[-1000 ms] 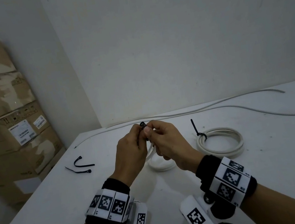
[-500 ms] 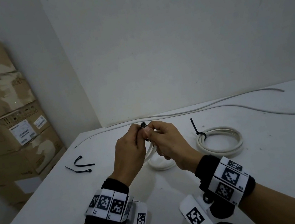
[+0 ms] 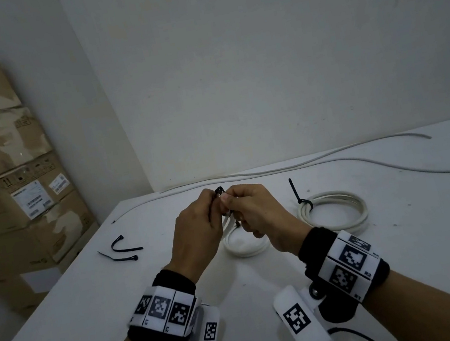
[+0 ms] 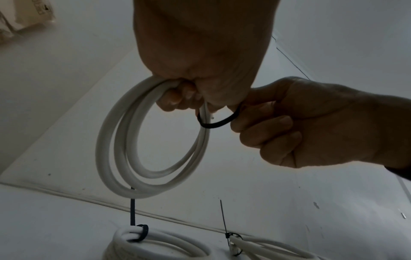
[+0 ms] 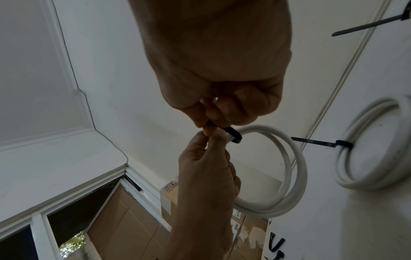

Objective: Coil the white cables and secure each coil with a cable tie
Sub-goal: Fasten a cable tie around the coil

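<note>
White table [image 3: 412, 251] beside stacked cardboard boxes [image 3: 11, 196]

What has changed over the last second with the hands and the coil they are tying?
Nothing visibly changed. The left hand grips the held coil above the table, the right hand pinches the black cable tie looped round it, and the tied coil and spare ties lie as before.

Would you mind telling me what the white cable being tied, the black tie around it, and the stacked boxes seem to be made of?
White cable coil: likely a smooth, matte plastic jacket; it bends in even rounds without kinking.
Black cable tie: probably nylon; a thin flat strap flexing into a loop.
Boxes: brown cardboard, with glossy clear tape and paper labels.
</note>
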Tool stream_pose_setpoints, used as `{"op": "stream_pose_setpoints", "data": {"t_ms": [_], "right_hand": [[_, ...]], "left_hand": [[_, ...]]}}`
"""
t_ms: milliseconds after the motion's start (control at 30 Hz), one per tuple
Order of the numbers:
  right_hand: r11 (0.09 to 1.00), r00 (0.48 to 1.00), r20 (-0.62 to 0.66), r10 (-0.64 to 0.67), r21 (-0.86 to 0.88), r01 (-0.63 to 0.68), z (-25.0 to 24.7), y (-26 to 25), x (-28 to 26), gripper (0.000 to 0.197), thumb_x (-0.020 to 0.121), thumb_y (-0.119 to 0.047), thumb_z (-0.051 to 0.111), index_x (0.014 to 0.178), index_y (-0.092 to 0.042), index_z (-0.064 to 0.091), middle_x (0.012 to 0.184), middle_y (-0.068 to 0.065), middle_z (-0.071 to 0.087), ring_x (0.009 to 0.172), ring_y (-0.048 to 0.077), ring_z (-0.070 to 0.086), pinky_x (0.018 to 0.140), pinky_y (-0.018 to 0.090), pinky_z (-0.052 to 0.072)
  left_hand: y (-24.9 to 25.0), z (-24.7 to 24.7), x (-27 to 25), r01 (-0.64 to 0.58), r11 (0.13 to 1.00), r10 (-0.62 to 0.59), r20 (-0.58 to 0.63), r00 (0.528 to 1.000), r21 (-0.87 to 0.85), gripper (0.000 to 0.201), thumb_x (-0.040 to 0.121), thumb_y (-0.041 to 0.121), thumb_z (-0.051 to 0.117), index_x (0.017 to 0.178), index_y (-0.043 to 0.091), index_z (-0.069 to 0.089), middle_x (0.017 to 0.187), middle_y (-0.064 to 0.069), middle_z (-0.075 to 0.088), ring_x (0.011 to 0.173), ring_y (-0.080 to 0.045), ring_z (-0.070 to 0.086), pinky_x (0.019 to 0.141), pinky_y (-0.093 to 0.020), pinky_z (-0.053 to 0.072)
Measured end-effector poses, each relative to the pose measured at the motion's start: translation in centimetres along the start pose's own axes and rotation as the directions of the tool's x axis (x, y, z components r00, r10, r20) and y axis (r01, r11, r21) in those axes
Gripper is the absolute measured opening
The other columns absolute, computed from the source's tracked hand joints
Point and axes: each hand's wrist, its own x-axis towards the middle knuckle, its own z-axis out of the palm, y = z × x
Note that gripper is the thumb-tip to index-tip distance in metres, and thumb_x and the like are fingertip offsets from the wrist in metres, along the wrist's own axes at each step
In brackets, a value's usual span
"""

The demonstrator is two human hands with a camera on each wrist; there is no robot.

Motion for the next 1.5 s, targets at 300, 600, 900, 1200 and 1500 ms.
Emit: {"op": "stream_pose_setpoints", "data": {"t_ms": [300, 600, 900, 1200, 1500], "right_hand": [[0.995, 0.997, -0.058, -0.043, -0.090, 0.038, -0.1, 0.5, 0.1, 0.025, 0.090, -0.016, 0.051, 0.065, -0.011, 0.052, 0.042, -0.014, 0.039, 0.036, 0.002, 0.029, 0.036, 0.010, 0.022], [0.900, 0.984, -0.035, -0.176, -0.409, 0.147, -2.2, -0.1, 0.8, 0.022, 0.081, -0.030, 0.070, 0.100, -0.025, 0.060, 0.062, -0.008, 0.054, 0.055, 0.007, 0.050, 0.059, 0.025, 0.042], [0.567, 0.830, 0.139, -0.540, -0.669, 0.480, -2.9, -0.8, 2.1, 0.006, 0.086, -0.018, 0.064, 0.084, -0.018, 0.070, 0.080, -0.006, 0.069, 0.071, 0.015, 0.060, 0.069, 0.036, 0.049], [0.482, 0.747, 0.157, -0.646, -0.675, 0.559, -3.1, -1.6, 2.0, 0.007, 0.080, -0.019, 0.061, 0.077, -0.017, 0.068, 0.074, -0.007, 0.068, 0.068, 0.016, 0.063, 0.060, 0.031, 0.049], [0.403, 0.787, 0.146, -0.600, -0.794, 0.454, -4.1, -4.4, 1.7, 0.008, 0.085, -0.023, 0.065, 0.078, -0.022, 0.069, 0.074, -0.012, 0.065, 0.078, 0.013, 0.058, 0.067, 0.028, 0.041]], "left_hand": [[0.4, 0.1, 0.0, -0.032, 0.999, 0.031, 0.007, 0.999, 0.032, 0.015, 0.100, 0.016, 0.046, 0.091, 0.012, 0.058, 0.069, 0.010, 0.057, 0.055, -0.003, 0.048, 0.055, -0.013, 0.035], [0.5, -0.3, -0.5, -0.015, 1.000, 0.013, 0.077, 0.997, 0.026, 0.015, 0.099, 0.016, 0.048, 0.093, 0.007, 0.059, 0.067, 0.009, 0.056, 0.053, -0.004, 0.047, 0.052, -0.014, 0.032], [1.6, -1.1, 0.1, 0.092, 0.985, -0.066, 0.170, 0.983, -0.149, 0.018, 0.099, 0.014, 0.047, 0.089, 0.008, 0.060, 0.059, 0.013, 0.055, 0.048, 0.004, 0.048, 0.049, -0.012, 0.032], [1.8, -0.7, 0.3, 0.256, 0.919, -0.188, 0.238, 0.953, -0.301, 0.029, 0.101, 0.020, 0.045, 0.074, 0.028, 0.053, 0.049, 0.021, 0.052, 0.045, -0.002, 0.041, 0.050, -0.016, 0.032], [2.7, 0.1, 0.6, 0.282, 0.826, -0.140, 0.308, 0.941, -0.488, 0.031, 0.102, 0.031, 0.041, 0.088, 0.015, 0.064, 0.050, 0.013, 0.040, 0.044, -0.005, 0.035, 0.049, -0.019, 0.028]]}}
